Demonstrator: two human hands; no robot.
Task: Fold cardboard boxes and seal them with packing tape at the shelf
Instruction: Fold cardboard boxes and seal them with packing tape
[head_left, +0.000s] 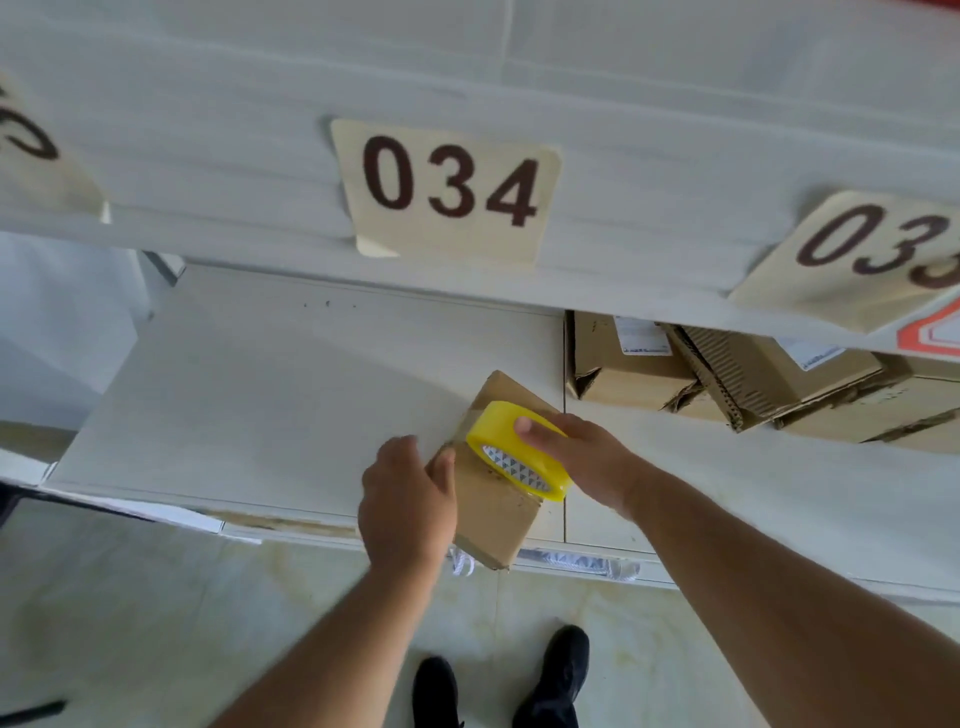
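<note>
At the bottom, nearest to the camera, two black shoes (550, 680) stand on the pale floor (130, 613), below the small cardboard box (493, 525). This box is the landmark. It lies on the front part of the white shelf (249, 395), and its near corner goes a little over the shelf edge.

The left hand (408, 506) is on the left side of the box. Its thumb is curled onto the top face and the hand grips the left edge; the other fingers are partly hidden behind the hand, so I cannot tell how they lie.

The right hand (576, 457) is at the right side of the box. It grips the yellow tape roll (517, 449), with fingers over the upper rim. The roll stands on its edge, tilted, and touches the top of the box near the middle. A clear strip of tape seems to lie along the top face beyond the roll, but it is difficult to see.

To the right of the box and further back, several brown cardboard boxes (737, 384) are piled on the same shelf, some with white labels and torn flaps.

Above the box, on the upper shelf front, a beige tag reads "034" (449, 182). Another tag (872, 249) to its right is cut by the frame.
</note>
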